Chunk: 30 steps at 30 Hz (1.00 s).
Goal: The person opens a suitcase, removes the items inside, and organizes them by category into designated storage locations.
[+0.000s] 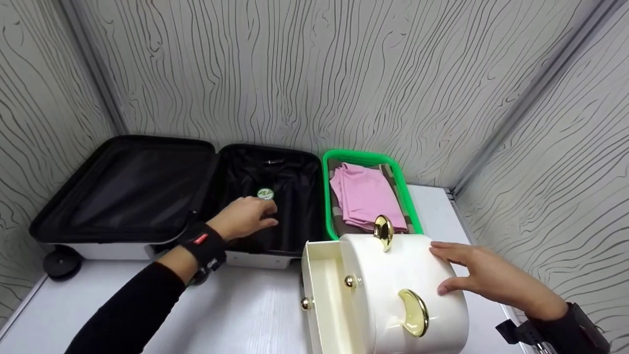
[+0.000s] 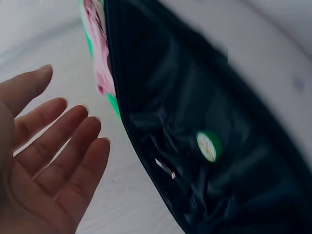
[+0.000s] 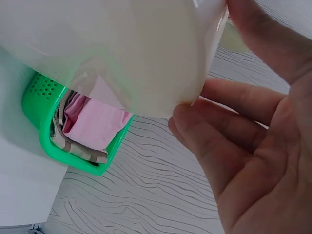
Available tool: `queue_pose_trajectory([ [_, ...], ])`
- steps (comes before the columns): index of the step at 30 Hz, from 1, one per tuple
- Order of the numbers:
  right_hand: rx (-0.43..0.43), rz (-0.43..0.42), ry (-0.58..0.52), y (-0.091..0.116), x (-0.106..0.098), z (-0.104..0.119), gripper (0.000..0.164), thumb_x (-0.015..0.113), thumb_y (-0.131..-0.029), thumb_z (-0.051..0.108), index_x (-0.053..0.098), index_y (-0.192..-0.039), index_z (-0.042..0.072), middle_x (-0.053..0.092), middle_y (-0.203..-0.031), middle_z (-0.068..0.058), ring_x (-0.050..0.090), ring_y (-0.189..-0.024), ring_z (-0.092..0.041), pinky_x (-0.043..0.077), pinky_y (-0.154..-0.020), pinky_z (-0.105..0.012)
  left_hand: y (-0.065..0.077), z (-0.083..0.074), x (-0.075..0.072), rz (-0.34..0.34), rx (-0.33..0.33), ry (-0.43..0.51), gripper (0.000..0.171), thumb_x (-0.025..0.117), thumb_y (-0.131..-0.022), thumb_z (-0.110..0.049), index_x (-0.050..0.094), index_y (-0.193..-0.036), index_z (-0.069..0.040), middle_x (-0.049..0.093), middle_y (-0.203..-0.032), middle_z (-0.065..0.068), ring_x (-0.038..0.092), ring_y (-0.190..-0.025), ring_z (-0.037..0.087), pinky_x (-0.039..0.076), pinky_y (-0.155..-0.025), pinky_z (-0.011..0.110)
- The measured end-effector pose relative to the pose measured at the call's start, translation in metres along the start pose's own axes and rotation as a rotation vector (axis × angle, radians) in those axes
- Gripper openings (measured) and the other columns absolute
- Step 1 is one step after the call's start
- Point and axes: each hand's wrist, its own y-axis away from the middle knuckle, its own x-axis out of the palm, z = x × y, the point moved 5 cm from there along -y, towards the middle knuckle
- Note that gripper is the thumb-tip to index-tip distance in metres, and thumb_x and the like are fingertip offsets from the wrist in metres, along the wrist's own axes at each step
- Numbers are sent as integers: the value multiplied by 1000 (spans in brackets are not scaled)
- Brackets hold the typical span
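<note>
Over the right half of an open black-lined suitcase (image 1: 295, 216), my left hand (image 1: 245, 216) hovers with relaxed fingers, holding nothing. Just beyond its fingertips, a small round green tin (image 1: 265, 193) lies on the lining; the left wrist view shows the tin (image 2: 209, 146) apart from the left hand (image 2: 58, 161). My right hand (image 1: 484, 275) rests thumb and fingertips on the right side of a white cosmetic storage box (image 1: 393, 275) with gold crescent handles. In the right wrist view, the right hand's fingers (image 3: 219, 146) touch its edge. A drawer (image 1: 327, 295) stands pulled out at the box's left.
A green basket (image 1: 410, 206) behind the box holds folded pink cloth (image 1: 368, 194) over brown-and-beige checked cloth. The suitcase's other half (image 1: 132, 196) lies open at left. A small silvery item (image 2: 165, 168) sits near the tin. Wood-patterned walls (image 1: 275, 73) enclose the white table (image 1: 245, 305).
</note>
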Motion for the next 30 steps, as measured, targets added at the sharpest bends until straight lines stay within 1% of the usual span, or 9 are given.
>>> queue_pose_trajectory([
  [4, -3, 22, 45, -2, 0, 1, 77, 73, -74, 55, 63, -127, 0, 63, -128, -14, 60, -114, -36, 51, -89, -45, -26, 19, 2, 125, -46, -82, 31, 69, -92, -31, 67, -110, -6, 69, -100, 8, 66, -87, 26, 54, -77, 45],
  [8, -7, 10, 64, -3, 0, 1, 76, 73, -73, 57, 66, -126, 2, 65, -125, -11, 62, -112, -32, 52, -87, -45, -47, 40, 12, 262, -67, -174, 36, 70, -91, -32, 67, -116, -6, 69, -105, 11, 66, -93, 31, 52, -83, 48],
  [12, -22, -12, 68, -1, -1, 1, 76, 74, -72, 56, 66, -125, 2, 66, -123, -10, 63, -109, -30, 53, -85, -43, -66, 60, 24, 340, -77, -214, 38, 73, -89, -30, 68, -118, -6, 69, -109, 12, 66, -96, 33, 53, -85, 48],
  [14, -31, -29, 78, 1, -2, 1, 76, 74, -72, 55, 66, -125, 2, 67, -122, -10, 64, -109, -29, 54, -84, -41, -75, 70, 29, 344, -86, -213, 38, 75, -87, -27, 69, -117, -5, 69, -109, 13, 66, -96, 33, 53, -84, 47],
  [17, -30, -53, 87, 5, -2, 1, 75, 75, -71, 55, 67, -125, 3, 67, -122, -8, 64, -109, -25, 53, -85, -34, -89, 86, 37, 343, -124, -208, 35, 76, -85, -24, 70, -112, -3, 69, -105, 14, 65, -94, 34, 53, -83, 47],
  [22, -43, -74, 69, 8, -2, 2, 73, 76, -72, 53, 67, -125, 5, 67, -123, -7, 64, -110, -22, 44, -91, -15, -105, 112, 57, 335, -222, -191, 23, 74, -84, -18, 71, -102, -4, 68, -96, 14, 65, -88, 34, 52, -76, 48],
  [24, -53, -78, 55, 6, -1, 2, 72, 76, -72, 53, 67, -125, 5, 67, -123, -8, 64, -110, -22, 40, -93, -10, -107, 119, 65, 311, -250, -178, 21, 70, -85, -15, 70, -103, -3, 68, -98, 16, 64, -90, 36, 52, -77, 50],
  [26, -59, -77, 41, 4, -1, 3, 72, 76, -72, 52, 66, -126, 5, 66, -123, -9, 63, -111, -23, 38, -94, -8, -106, 122, 70, 297, -282, -157, 25, 68, -86, -11, 68, -109, -2, 67, -105, 19, 63, -97, 38, 51, -81, 51],
  [30, -62, -78, 31, 0, -1, 3, 72, 76, -72, 52, 66, -126, 5, 66, -124, -9, 63, -111, -24, 36, -95, -7, -100, 120, 78, 332, -310, -129, 37, 67, -87, -4, 62, -124, 1, 62, -117, 25, 58, -109, 42, 48, -91, 52],
])
